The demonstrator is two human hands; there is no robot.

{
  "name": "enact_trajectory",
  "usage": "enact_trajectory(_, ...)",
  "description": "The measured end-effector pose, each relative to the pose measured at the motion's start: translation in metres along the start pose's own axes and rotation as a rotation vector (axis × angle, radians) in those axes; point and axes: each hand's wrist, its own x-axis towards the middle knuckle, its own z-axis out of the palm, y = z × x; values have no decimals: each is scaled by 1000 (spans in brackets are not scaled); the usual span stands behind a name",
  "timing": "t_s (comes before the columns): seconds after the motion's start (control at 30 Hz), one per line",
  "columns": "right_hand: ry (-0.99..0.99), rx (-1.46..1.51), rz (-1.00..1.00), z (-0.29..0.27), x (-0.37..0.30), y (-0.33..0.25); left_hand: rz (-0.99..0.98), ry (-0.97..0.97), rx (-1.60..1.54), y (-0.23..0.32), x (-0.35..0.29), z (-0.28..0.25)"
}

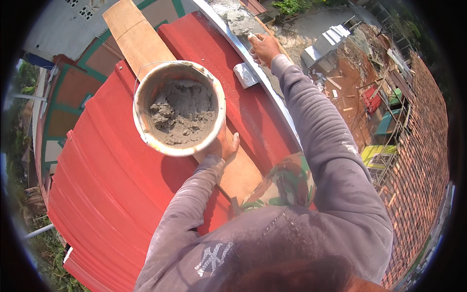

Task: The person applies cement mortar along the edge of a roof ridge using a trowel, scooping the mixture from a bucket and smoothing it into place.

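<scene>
A round, pale-rimmed bucket [220, 127] stands on a wooden plank [134, 41] and holds wet grey mortar [182, 114]. Against the bucket's near right side is my left hand [226, 146], low by the plank; its thumb shows, but the bucket hides its fingers. My right hand [266, 50] reaches out over the wall's top edge, closed around the pale handle of what looks like a trowel [251, 36]. Its blade is hard to tell from the grey mortar on the wall top [238, 19] just beyond.
Red corrugated roofing [107, 160] slopes under the plank. A pale block [246, 75] sits beside the light metal edging [287, 121]. Below on the right lie stacked white blocks [327, 41], scattered wood and a tiled roof [418, 160]. My camouflage-clad leg [287, 182] is close to the plank.
</scene>
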Motion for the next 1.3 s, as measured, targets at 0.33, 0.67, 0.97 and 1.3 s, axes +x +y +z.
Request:
enact_trajectory(0.33, 244, 49, 135, 11, -9, 25, 27, 28, -116, 13, 4, -7)
enact_trajectory(0.67, 360, 574, 134, 115, 99, -21, 108, 30, -165, 6, 11, 12)
enact_trajectory(0.97, 335, -27, 170, 100, 36, 0, 150, 68, -124, -1, 12, 9)
enact_trajectory(1.3, 468, 166, 110, 42, -112, 144, 136, 31, 102, 14, 12, 4)
